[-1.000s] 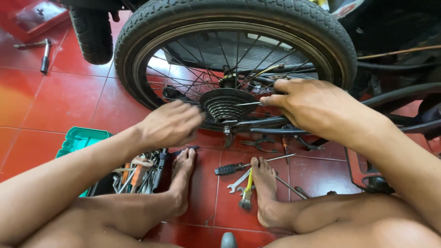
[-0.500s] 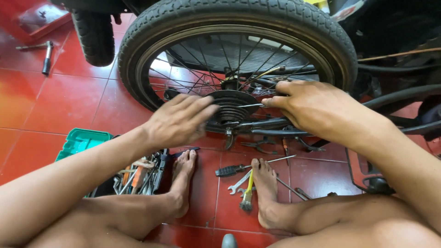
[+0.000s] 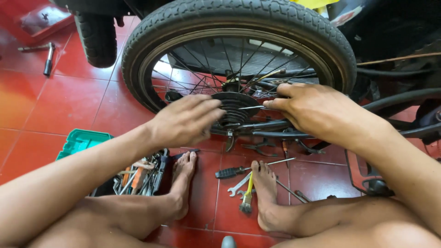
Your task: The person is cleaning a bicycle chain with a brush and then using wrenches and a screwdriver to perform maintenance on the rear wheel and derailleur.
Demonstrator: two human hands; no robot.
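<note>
A spoked bicycle wheel (image 3: 239, 27) with a black tyre stands in front of me, its dark sprocket cluster (image 3: 235, 110) at the hub. My left hand (image 3: 183, 120) is just left of the sprockets, fingers loosely curled and reaching toward them; no tool shows in it. My right hand (image 3: 317, 110) rests on the black frame tube (image 3: 271, 125) to the right of the hub, fingertips pinched at a thin metal axle end (image 3: 251, 107). My bare feet lie on the floor below.
A green toolbox (image 3: 85, 140) with several tools sits at my left leg. A black-handled screwdriver (image 3: 234, 171), a wrench (image 3: 239, 184) and a yellow brush (image 3: 247, 197) lie between my feet. Pliers (image 3: 257, 148) lie under the frame. A second tyre (image 3: 97, 34) stands behind on the red tiles.
My left hand has moved right, up to the sprocket cluster. My right hand has stayed at the hub and frame.
</note>
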